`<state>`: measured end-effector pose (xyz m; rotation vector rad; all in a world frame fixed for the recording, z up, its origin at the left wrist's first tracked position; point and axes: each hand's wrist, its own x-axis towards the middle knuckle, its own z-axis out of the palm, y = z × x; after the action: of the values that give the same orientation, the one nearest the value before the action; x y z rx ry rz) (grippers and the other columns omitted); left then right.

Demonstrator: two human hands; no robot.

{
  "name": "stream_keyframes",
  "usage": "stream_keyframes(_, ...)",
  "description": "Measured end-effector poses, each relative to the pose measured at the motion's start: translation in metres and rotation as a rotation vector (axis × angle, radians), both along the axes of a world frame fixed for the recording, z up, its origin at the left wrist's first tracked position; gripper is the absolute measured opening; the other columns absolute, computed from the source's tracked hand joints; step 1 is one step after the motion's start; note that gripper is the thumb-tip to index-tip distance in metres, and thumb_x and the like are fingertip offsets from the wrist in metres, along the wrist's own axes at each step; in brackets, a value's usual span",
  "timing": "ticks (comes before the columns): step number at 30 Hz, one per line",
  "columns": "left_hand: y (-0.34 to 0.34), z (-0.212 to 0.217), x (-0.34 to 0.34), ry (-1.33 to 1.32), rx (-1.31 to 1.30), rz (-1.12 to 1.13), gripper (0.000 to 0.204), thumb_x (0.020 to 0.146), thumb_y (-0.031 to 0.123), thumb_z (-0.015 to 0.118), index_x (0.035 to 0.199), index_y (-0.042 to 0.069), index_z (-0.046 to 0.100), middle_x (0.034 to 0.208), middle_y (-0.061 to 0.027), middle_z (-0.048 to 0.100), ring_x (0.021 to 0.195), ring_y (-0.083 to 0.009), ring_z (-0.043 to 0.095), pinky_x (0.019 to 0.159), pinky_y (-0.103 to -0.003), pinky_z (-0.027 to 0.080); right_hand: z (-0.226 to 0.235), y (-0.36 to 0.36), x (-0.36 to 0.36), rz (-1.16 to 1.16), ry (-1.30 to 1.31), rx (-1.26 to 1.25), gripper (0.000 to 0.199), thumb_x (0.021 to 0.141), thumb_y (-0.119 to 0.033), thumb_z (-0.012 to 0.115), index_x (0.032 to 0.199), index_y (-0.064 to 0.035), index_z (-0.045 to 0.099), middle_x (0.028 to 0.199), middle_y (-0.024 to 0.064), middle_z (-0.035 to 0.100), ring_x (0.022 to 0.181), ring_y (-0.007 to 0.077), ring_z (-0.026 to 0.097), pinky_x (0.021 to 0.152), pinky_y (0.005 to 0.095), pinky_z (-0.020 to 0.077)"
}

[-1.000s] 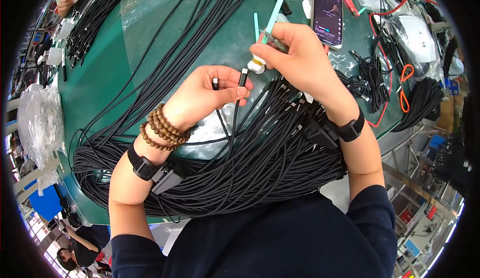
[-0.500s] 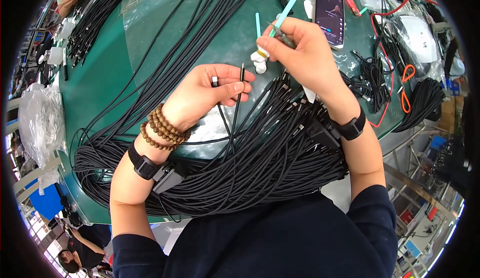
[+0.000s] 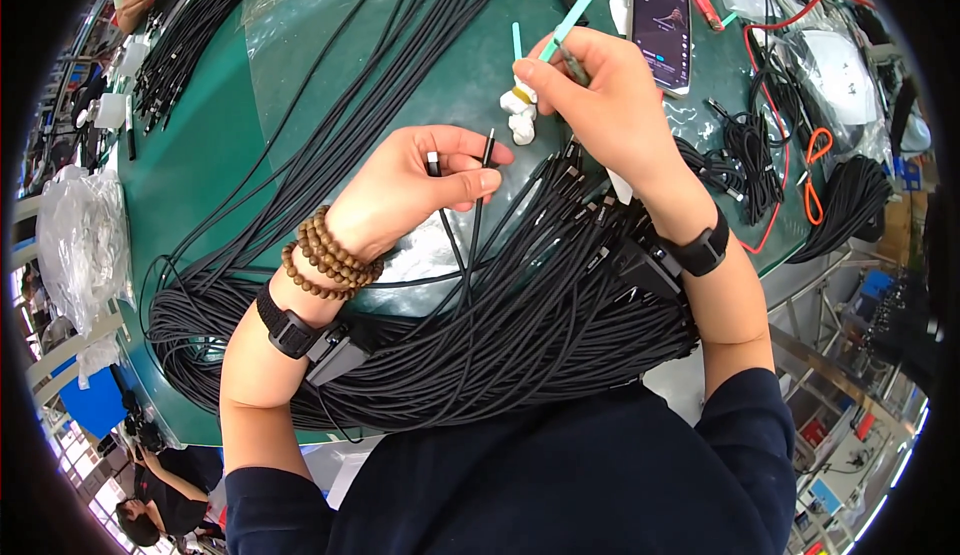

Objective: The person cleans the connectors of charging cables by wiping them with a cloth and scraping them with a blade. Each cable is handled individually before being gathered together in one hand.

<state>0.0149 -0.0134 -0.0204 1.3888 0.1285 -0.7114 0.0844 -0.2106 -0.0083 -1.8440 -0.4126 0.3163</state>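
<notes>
My left hand is closed around a black cable, pinching it just below its upright plug tip. A second plug with a pale end shows between its fingers, its cord running down beside the first. Up and to the right, my right hand grips a light teal stick. A thin dark tool, its kind unclear, lies in the same fingers. White wadding with a yellow band shows at the fingertips; another white lump is just below. Behind them a second teal stick shows.
A thick heap of black cables lies between my forearms, many plug ends at its right. More cables stretch across the green table. A phone, an orange cord and clear plastic bags lie around.
My right hand has shifted slightly up and left with the teal stick. The left thumb has moved across the cable's plug, and the plug has tipped slightly right.
</notes>
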Motion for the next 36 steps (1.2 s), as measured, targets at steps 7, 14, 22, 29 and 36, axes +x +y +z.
stream_keyframes(7,-0.001,-0.001,-0.002,-0.042,0.007,0.040,0.016,0.080,0.009,0.074,0.091,0.002,0.065,0.082,0.0005,0.066,0.071,-0.0029,0.054,0.067,-0.017,0.044,0.001,0.008,-0.011,0.127,-0.041,0.047,0.013,0.086,-0.013,0.066,0.083,-0.0005,0.062,0.064,-0.0022,0.057,0.057,0.0027,0.051,0.049,0.0200,0.0359)
stream_keyframes(14,-0.001,-0.001,-0.001,-0.055,0.004,0.028,0.012,0.079,0.007,0.074,0.084,0.004,0.063,0.078,0.0010,0.065,0.070,-0.0026,0.053,0.065,-0.017,0.044,0.006,0.007,-0.005,0.095,-0.143,-0.087,0.014,0.086,-0.013,0.066,0.082,-0.0009,0.061,0.061,-0.0036,0.054,0.055,0.0023,0.049,0.049,0.0209,0.0364)
stream_keyframes(22,0.005,0.020,0.001,-0.293,0.463,-0.161,0.015,0.081,0.008,0.072,0.090,0.000,0.063,0.080,-0.0013,0.066,0.072,-0.0061,0.058,0.066,-0.019,0.047,0.008,-0.008,0.002,0.037,-0.011,0.034,0.013,0.089,-0.014,0.062,0.084,-0.0021,0.061,0.068,-0.0042,0.056,0.059,0.0026,0.047,0.053,0.0191,0.0367)
stream_keyframes(29,0.006,0.015,-0.003,0.052,-0.063,-0.010,0.020,0.084,0.005,0.068,0.102,-0.002,0.060,0.087,-0.0054,0.067,0.082,-0.0115,0.065,0.074,-0.023,0.053,0.005,-0.008,0.001,0.098,0.089,0.076,0.012,0.089,-0.014,0.063,0.087,-0.0021,0.063,0.070,-0.0046,0.057,0.061,0.0009,0.046,0.054,0.0179,0.0349)
stream_keyframes(36,-0.002,0.000,-0.003,0.047,-0.051,0.003,0.019,0.085,0.003,0.066,0.102,-0.002,0.060,0.089,-0.0070,0.067,0.081,-0.0114,0.065,0.074,-0.023,0.053,0.005,-0.002,-0.014,0.092,-0.108,-0.094,0.014,0.087,-0.014,0.066,0.084,-0.0002,0.065,0.064,-0.0052,0.057,0.059,-0.0001,0.044,0.051,0.0186,0.0324)
